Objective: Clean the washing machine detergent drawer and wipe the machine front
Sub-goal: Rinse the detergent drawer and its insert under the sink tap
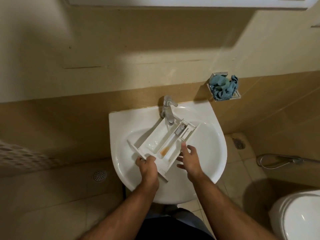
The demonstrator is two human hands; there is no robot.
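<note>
The detergent drawer (160,144) lies diagonally in the white sink (211,153), its far end under the tap (167,110). Left hand (147,164) grips its front panel, fingers curled; right hand (188,157) hovers beside it, fingers spread.

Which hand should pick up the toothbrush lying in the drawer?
Right. The right hand hovers open beside the white plastic detergent drawer, close to the white toothbrush with orange bristles. The left hand already grips the drawer's front end, steadying it in the white ceramic sink.
</note>
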